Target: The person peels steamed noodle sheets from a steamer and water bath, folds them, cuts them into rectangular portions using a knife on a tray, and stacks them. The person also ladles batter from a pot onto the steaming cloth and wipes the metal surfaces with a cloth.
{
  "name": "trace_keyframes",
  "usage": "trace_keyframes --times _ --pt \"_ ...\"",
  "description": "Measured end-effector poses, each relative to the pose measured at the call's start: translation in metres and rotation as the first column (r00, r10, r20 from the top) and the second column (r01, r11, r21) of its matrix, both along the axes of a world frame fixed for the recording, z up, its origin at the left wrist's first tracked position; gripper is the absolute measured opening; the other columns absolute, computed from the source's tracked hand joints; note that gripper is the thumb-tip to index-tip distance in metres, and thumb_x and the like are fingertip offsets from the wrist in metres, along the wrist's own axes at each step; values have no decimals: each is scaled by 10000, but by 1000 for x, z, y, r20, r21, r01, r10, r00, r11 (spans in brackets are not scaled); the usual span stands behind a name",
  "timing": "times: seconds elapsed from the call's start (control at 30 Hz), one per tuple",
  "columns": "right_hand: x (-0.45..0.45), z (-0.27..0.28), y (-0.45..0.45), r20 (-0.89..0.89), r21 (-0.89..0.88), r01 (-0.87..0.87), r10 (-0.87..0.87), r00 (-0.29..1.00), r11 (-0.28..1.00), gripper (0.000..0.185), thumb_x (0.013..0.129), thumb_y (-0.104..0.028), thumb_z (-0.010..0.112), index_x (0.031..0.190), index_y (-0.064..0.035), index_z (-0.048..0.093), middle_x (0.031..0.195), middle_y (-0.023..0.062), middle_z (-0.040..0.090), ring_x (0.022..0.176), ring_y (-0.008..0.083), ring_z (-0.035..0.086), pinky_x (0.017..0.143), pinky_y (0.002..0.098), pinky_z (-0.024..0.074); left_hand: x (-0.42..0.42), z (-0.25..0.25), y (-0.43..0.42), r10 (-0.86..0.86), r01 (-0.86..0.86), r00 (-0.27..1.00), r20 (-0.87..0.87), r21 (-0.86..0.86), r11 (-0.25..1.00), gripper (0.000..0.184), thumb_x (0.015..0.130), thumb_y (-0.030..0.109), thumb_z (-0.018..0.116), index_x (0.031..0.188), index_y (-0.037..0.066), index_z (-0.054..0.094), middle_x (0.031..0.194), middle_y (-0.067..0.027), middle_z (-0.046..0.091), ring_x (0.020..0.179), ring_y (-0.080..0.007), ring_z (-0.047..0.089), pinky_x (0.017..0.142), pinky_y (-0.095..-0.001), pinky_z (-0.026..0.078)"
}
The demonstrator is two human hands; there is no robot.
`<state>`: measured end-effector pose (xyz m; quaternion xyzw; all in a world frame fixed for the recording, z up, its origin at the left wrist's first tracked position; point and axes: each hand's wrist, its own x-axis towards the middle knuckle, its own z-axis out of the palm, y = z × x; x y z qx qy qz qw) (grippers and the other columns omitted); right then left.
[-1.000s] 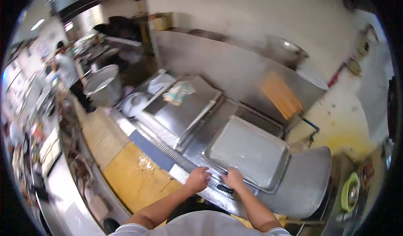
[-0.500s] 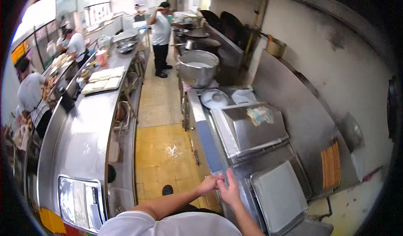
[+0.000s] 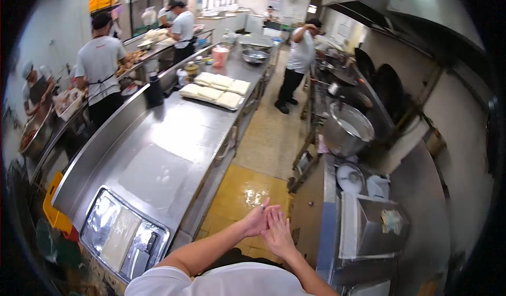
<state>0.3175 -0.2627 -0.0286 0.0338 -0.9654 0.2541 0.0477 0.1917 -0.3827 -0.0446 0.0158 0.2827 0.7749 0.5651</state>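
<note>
In front of my body, over the aisle floor, my left hand and my right hand touch each other. The left is turned partly palm up, with a ring on one finger. Across its palm side lie the outstretched fingers of the right. I see no object in either hand. To the left, a metal tray rests on the steel table. It carries a pale flat slab and a cleaver with a dark handle.
A tray of white slabs and a metal bowl stand farther along the table. On the right are a large pot and a steel box with a cloth. One person stands in the aisle; several people work at left.
The view has swung left from the stove-side counter to the steel table and aisle. My hands were apart over the counter edge, then came together, and now the right fingers lie stretched against the left hand.
</note>
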Motion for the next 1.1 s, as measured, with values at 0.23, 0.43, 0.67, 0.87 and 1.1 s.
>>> trace_keyframes --times 0.23,0.43,0.67,0.87,1.1 --pt "-120 -7 -21 -4 -287 -50 51 999 956 344 879 -54 558 1187 7 700 1426 248 592 1268 385 616 1057 400 496 -71 -29 -94 68 -416 805 -590 -479 773 418 1002 302 714 1324 41 659 1201 -66 687 1040 -140 641 883 -301 512" --pt "-224 -13 -32 -20 -426 -205 217 976 881 149 887 -61 611 950 10 726 1136 215 739 1088 359 704 973 411 535 -92 -58 -125 261 -614 749 -609 -490 619 285 958 246 764 1151 44 711 954 -17 713 809 -102 619 721 -274 506" --pt "-345 -45 -12 12 -438 -385 434 901 812 187 876 -143 708 962 22 731 1094 222 743 1048 343 716 929 408 545 -124 -83 -133 155 -767 633 -758 -587 261 209 922 258 799 997 69 749 1097 -68 729 1006 -189 678 886 -344 532" --pt "-416 -45 -2 42 -407 -499 561 827 765 209 837 -193 760 845 14 728 1094 222 739 1039 363 700 929 429 535 -141 -34 -114 -31 -733 676 -736 -676 71 292 893 341 810 1065 109 762 1176 -122 725 1182 -276 650 1018 -385 501" --pt "-477 -51 -31 31 -396 -611 675 737 685 212 839 -190 780 791 3 708 1056 214 733 1017 365 679 907 439 525 -140 -43 -127 347 -731 614 -709 -676 -89 293 906 289 797 1113 84 770 1013 -98 773 949 -205 731 866 -342 568"
